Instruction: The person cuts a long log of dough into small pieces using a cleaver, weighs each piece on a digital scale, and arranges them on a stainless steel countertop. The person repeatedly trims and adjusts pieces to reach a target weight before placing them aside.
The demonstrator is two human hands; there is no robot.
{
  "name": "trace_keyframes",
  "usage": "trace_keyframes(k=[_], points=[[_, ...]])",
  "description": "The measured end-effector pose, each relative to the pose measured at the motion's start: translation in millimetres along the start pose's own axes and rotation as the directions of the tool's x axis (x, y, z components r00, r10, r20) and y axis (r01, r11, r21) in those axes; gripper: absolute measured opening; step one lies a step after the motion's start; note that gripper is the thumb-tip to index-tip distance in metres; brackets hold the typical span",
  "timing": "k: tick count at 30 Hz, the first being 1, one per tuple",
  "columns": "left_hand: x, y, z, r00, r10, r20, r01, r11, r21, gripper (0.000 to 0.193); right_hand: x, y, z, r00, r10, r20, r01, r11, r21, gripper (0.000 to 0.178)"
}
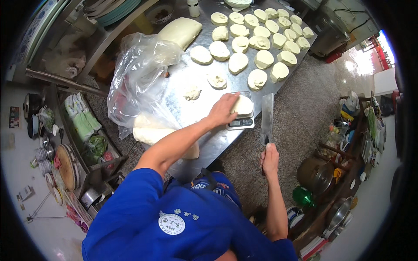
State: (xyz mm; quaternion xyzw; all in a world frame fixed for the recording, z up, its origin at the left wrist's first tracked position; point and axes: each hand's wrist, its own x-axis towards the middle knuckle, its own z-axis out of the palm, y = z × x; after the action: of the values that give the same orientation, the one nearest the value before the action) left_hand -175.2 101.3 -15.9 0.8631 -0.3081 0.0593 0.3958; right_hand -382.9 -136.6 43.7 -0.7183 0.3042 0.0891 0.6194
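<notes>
My left hand (224, 109) is at the left side of a piece of dough (244, 105), with its fingers closed against the edge. That piece rests on a small digital kitchen scale (241, 123) near the table's right edge. My right hand (270, 159) grips the handle of a cleaver (267, 117), its wide blade pointing away from me, just right of the scale and past the table edge. Under my left forearm lies a long roll of dough (150, 129), partly hidden by the arm. A small dough scrap (192, 92) and a round piece (217, 80) lie beyond my hand.
Several cut dough pieces (263, 59) cover the far right of the metal table (213, 150). A large dough slab (180, 32) sits at the back beside a crumpled clear plastic bag (141, 71). Shelves with pots (315, 174) stand right; a rack with towels (82, 114) stands left.
</notes>
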Motion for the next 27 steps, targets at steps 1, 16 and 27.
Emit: trace_keyframes(k=[1, 16, 27], points=[[-14, -11, -13, 0.996, -0.082, 0.018, 0.083, 0.996, -0.044, 0.068, -7, 5, -1, 0.998, -0.054, -0.016, 0.053, 0.998, -0.044, 0.032], [-98, -69, -44, 0.843, -0.468, 0.264, 0.386, 0.869, 0.308, 0.012, -92, 18, 38, 0.991, -0.041, -0.127, 0.071, 0.968, 0.242, 0.031], [22, 2, 10, 1.000, -0.019, 0.010, 0.018, 1.000, 0.026, 0.006, -120, 3, 48, 0.972, -0.057, -0.228, 0.127, 0.944, 0.304, 0.031]])
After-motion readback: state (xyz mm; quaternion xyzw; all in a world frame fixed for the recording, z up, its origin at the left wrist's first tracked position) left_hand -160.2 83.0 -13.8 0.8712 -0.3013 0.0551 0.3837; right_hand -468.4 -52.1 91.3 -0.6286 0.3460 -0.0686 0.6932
